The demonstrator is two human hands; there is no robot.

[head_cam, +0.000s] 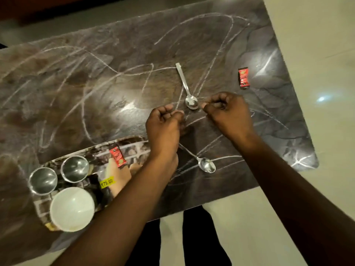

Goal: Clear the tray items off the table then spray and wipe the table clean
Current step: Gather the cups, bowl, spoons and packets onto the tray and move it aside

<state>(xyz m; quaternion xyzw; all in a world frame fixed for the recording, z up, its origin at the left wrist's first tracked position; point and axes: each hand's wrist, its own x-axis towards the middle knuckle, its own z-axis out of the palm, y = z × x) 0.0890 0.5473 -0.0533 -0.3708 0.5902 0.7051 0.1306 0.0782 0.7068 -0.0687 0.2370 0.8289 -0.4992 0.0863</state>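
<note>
The dark marble table (92, 87) is covered in white chalk scribbles. A printed tray (134, 148) lies at its near left with two steel cups (75, 168) (43, 181), a white bowl (72, 209) and a red sachet (117, 157) on it. One steel spoon (187, 87) lies mid-table, its bowl between my two fists. A second spoon (205, 164) lies near the front edge, its handle running under my left wrist. Another red sachet (243, 78) lies at the right. My left hand (163, 127) and right hand (229, 112) hover curled, nothing visible in them.
The table's right edge and front edge drop to a pale tiled floor (317, 45). My dark trouser legs (199, 237) stand against the front edge. The far half of the table holds only chalk marks.
</note>
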